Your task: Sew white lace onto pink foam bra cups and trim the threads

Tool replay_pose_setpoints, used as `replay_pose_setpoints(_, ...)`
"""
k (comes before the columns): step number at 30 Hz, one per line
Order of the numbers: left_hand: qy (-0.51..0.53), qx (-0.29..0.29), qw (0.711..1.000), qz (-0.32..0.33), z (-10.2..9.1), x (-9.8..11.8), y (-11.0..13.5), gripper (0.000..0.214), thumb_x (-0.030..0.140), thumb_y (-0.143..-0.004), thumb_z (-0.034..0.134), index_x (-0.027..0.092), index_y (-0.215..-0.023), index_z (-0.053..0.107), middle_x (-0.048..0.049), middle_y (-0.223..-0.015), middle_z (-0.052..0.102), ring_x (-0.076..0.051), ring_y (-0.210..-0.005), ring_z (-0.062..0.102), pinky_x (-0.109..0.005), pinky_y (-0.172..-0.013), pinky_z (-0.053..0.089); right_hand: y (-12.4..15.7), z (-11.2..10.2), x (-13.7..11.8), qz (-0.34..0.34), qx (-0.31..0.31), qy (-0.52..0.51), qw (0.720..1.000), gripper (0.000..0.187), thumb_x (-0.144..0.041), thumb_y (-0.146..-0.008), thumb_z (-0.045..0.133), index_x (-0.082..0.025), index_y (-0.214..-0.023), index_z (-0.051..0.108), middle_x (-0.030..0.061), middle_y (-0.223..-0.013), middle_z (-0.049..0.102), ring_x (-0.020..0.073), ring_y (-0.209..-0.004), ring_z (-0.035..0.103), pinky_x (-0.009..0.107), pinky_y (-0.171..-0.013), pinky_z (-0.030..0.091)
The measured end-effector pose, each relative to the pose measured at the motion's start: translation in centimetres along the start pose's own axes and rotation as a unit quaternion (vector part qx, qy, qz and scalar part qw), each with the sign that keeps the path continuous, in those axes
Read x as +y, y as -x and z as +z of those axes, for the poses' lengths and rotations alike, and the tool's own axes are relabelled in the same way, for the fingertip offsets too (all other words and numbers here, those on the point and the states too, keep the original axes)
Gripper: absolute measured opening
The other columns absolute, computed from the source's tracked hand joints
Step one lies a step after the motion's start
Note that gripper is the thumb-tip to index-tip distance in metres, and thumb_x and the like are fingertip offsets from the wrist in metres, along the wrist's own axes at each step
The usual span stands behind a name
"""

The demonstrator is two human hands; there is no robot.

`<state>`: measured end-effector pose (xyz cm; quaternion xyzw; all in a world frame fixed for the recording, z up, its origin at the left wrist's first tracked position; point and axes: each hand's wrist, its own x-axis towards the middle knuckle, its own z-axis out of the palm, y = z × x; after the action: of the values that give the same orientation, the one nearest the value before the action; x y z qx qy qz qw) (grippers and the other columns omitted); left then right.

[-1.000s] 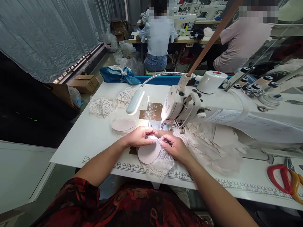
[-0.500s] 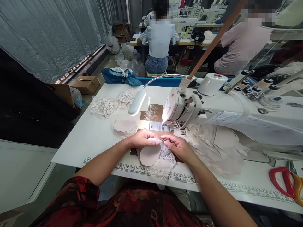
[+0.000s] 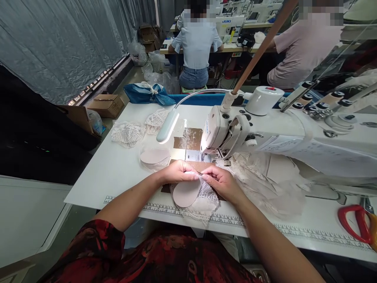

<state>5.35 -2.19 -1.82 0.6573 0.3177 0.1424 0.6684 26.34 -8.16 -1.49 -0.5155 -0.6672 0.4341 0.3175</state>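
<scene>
While both hands meet over the front of the white desk [image 3: 118, 173], the work lies directly beneath them: a pale pink, rounded fabric pad [image 3: 187, 192] on a piece of cream openwork lace [image 3: 209, 198], whose lower margin overlaps the black printed ruler [image 3: 229, 221]. The left hand [image 3: 179, 172] is clamped on the upper edge of the lace and pad, thumb on top. The right hand [image 3: 220, 181], close beside it, pinches a slender dark tool [image 3: 201, 173] at the same edge; the tool is largely covered by the fingers, so its kind, possibly small snips, cannot be told with certainty. Behind the hands stands the white sewing machine [image 3: 226, 125], lit by a pale bar-shaped lamp [image 3: 167, 127]; to the right spreads a loose heap of cream lace and sheer fabric [image 3: 282, 196].

Likely faults: a slip of the tool's point could snag or cut the open mesh, or prick the left thumb, since point and fingertips nearly coincide. A slackened left pinch could let the pad skew against the lace. The right forearm, passing near the heap, could drag its loose folds into the work.
</scene>
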Motion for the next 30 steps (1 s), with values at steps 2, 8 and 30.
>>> replay_pose_setpoints(2,0.020,-0.009,1.000,0.016,0.1,0.0,-0.1,0.039,0.045,-0.076,0.070,0.012,-0.097,0.074,-0.0091,-0.092,0.071,-0.017,-0.081,0.063,-0.024,-0.071,0.047,0.0,0.2,-0.1,0.011,-0.006,-0.037,0.999,0.028,-0.044,-0.084,0.058,-0.020,-0.098,0.064,0.0042,-0.090,0.068,0.0180,-0.081,0.062,0.030,-0.072,0.049)
replay_pose_setpoints(8,-0.017,-0.050,0.999,0.010,-0.9,0.9,0.5,0.038,0.037,-0.076,0.072,0.012,-0.104,0.069,-0.0062,-0.088,0.067,-0.013,-0.075,0.059,-0.020,-0.064,0.044,0.0,0.3,-0.4,0.044,-0.012,-0.029,0.999,0.031,-0.038,-0.080,0.062,-0.020,-0.105,0.063,0.0048,-0.096,0.067,0.0191,-0.087,0.063,0.033,-0.080,0.050)
replay_pose_setpoints(30,0.004,0.016,1.000,-0.021,-2.3,0.6,1.4,0.031,0.041,-0.078,0.068,0.010,-0.084,0.069,-0.0009,-0.070,0.059,-0.010,-0.064,0.050,-0.020,-0.057,0.037,1.2,0.6,-0.5,-0.114,0.138,0.226,0.958,0.034,-0.039,-0.091,0.047,-0.023,-0.119,0.059,0.0075,-0.108,0.069,0.0211,-0.091,0.065,0.033,-0.078,0.051)
